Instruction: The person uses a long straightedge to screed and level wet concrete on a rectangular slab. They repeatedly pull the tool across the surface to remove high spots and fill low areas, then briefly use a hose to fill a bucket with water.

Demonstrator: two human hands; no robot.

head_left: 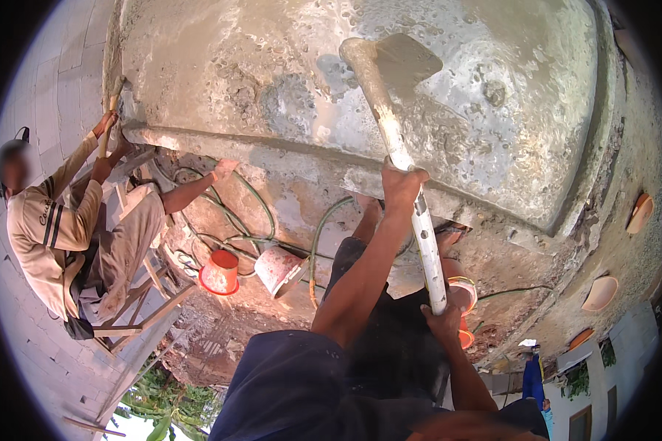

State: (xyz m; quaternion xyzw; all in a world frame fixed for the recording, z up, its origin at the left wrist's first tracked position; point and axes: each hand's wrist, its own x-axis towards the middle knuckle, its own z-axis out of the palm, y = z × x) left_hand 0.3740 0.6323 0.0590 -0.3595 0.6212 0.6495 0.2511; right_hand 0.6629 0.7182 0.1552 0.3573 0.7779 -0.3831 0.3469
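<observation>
Both of my hands are wrapped round the long pale handle of a hoe [424, 235]. My left hand [402, 185] grips it about midway, and my right hand [443, 323] grips it near its lower end. At the far end, the mud-coated hoe blade [408, 65] rests on or in wet grey mortar [287, 106]; how deep it sits I cannot tell. The mortar spreads inside a wide trough with a low concrete rim [272, 147], which runs between me and the blade.
At the left a co-worker [59, 228] sits on a wooden frame [136, 316], holding a wooden-handled tool [112, 110]. An orange bucket [220, 272], a splashed white bucket [279, 270] and a green hose [250, 198] lie below the rim. Another person [534, 378] is far off at lower right.
</observation>
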